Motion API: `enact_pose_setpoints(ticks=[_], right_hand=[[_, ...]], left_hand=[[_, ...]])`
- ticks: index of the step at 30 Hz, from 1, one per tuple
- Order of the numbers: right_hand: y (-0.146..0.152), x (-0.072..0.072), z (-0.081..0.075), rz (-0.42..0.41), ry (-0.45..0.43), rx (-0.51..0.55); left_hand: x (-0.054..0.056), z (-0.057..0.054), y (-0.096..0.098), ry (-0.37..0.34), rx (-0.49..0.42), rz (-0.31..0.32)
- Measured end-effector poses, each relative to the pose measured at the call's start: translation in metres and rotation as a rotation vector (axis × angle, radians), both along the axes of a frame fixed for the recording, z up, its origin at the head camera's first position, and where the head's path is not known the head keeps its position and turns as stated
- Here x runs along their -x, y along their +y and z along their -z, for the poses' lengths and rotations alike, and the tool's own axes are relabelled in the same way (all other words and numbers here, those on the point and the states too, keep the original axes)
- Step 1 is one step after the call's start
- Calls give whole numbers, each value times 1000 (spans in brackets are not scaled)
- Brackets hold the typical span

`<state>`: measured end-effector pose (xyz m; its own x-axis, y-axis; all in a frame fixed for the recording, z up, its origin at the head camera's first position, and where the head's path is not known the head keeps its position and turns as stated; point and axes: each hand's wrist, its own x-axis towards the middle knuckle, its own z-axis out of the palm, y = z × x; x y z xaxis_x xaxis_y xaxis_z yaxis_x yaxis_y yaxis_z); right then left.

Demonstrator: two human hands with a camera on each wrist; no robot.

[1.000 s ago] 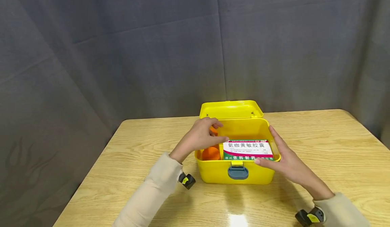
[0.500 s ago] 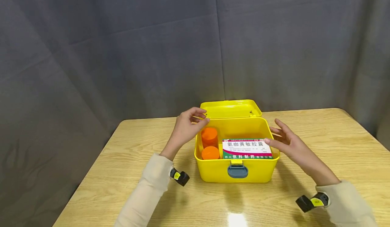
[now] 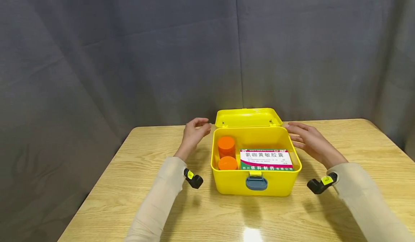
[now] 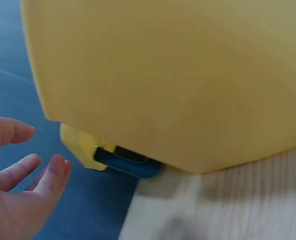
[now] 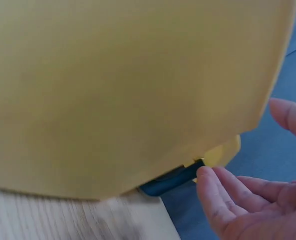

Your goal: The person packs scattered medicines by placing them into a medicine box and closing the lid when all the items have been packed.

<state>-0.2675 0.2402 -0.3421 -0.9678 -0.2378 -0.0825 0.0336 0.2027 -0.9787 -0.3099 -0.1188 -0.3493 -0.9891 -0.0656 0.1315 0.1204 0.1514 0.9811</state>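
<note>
A yellow medicine case (image 3: pixel 227 183) stands on the table, its lid (image 3: pixel 249 118) tipped back at the rear. Inside, a white, pink and green medicine box (image 3: pixel 266 159) lies on the right. Two bottles with orange caps, a rear bottle (image 3: pixel 226 144) and a front bottle (image 3: pixel 227 163), are at the left. My left hand (image 3: pixel 193 135), fingers loosely bent, is off the case's back left corner and holds nothing. My right hand (image 3: pixel 311 143) is by the back right corner with relaxed fingers; in the right wrist view its fingertips are near the lid's edge (image 5: pixel 222 152); touching is unclear.
On the case's front is a grey-blue latch (image 3: pixel 256 183). Another dark blue piece (image 4: pixel 130 164) shows by the lid in the left wrist view. The wooden table (image 3: pixel 136 198) ends at a grey curtain (image 3: pixel 181 54) behind the case.
My left hand has left the space over the bottles and moved left, outside the case. My right hand has moved from the case's right rim back toward the lid. The contents are in place.
</note>
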Motion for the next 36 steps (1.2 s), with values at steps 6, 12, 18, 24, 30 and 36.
enact_pose_setpoints(ticks=[6, 12, 18, 24, 30, 36], right_hand=[[-3, 15, 3, 39, -71, 120], [-7, 22, 6, 75, -97, 157], [-3, 24, 8, 85, -90, 188], [-3, 27, 10, 94, -97, 225], [-7, 30, 9, 95, -49, 125], [-8, 33, 6, 92, -38, 100]], left_hand=[[13, 10, 16, -106, -107, 16], [17, 12, 27, -178, -223, 27], [20, 13, 33, -188, -247, 29], [19, 16, 33, -206, -265, 15], [19, 15, 32, -196, -258, 3], [21, 14, 31, -182, -262, 7]])
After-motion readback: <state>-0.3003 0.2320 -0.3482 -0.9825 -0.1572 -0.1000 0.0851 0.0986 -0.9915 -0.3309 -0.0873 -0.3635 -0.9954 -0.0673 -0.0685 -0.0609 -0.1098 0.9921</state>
